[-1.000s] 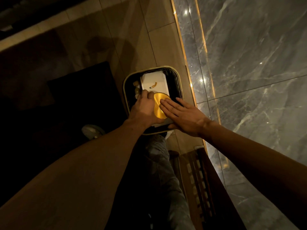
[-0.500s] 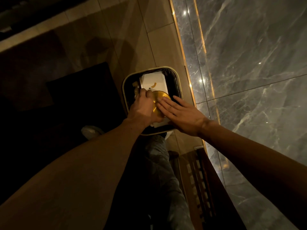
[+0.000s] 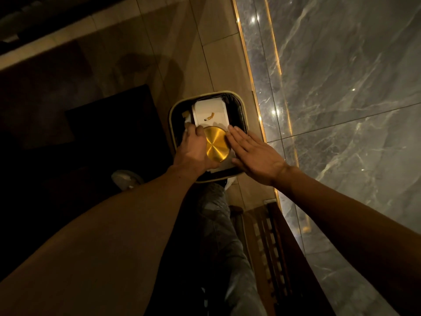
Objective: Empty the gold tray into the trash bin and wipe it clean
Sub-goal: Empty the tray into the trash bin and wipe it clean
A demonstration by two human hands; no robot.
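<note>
Dim tan tiled floor (image 3: 205, 30), dark mat (image 3: 109, 124), glossy grey marble wall (image 3: 341, 76), glowing gold strip (image 3: 248, 71).

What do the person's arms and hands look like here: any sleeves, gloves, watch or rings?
Both forearms are bare right up to the frame edge, with no sleeves in view. The left hand and right hand wear no gloves. No watch, wristband or ring shows on either, though the dim light could hide small details.

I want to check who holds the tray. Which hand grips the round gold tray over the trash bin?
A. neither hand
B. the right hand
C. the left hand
C: the left hand clasps the gold tray at its edge, while the right hand lies flat and open beside it, above the trash bin.
</note>
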